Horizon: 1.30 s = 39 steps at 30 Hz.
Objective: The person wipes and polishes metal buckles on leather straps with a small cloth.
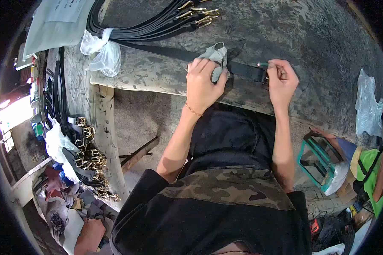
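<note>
Mid-wipe, seemingly: left hand (202,83) clamped on grey cloth (217,55), pressing black belt (242,69) near workbench (149,80) front edge; right hand (281,80), apart, pinching buckle (266,78) end. Next likely needing steady tension, even stroke.

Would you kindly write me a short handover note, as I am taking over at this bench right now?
Left hand: pressing a grey rag onto the black belt lying across the workbench.
Right hand: pinching that belt's buckle end.
A tied belt bundle lies behind it.
How much of the belt has been wiped cannot be told.
</note>
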Each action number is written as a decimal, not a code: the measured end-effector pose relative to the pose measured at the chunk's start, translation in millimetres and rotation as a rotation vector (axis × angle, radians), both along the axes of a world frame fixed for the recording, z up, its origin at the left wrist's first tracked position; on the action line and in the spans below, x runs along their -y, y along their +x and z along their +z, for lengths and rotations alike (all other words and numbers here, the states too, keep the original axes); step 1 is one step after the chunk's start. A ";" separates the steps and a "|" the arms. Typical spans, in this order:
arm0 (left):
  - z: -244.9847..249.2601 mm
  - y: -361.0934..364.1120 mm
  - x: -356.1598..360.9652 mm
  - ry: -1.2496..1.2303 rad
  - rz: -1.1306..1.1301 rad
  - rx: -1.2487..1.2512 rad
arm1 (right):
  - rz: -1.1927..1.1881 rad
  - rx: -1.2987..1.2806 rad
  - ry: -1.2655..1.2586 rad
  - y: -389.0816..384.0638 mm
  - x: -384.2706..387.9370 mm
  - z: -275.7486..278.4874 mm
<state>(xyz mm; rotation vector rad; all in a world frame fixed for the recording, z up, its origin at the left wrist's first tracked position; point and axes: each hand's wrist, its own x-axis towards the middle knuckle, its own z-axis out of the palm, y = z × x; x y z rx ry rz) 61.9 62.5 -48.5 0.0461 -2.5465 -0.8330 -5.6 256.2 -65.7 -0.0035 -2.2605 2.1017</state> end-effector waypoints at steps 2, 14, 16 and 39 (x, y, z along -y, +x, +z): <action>13.1 -8.0 -12.8 0.109 -0.060 -0.011 | -0.030 0.026 -0.092 -3.8 -5.9 -5.2; 0.5 -14.0 -55.8 -0.126 -0.222 0.012 | -0.097 0.100 -0.651 -6.6 -14.8 -8.6; 0.2 -11.3 -52.5 -0.157 -0.267 0.015 | -0.100 0.110 -0.646 -8.5 -14.8 -9.3; -11.8 -16.4 -54.2 -0.154 -0.379 -0.187 | -0.025 0.085 -0.494 11.0 -37.5 -9.0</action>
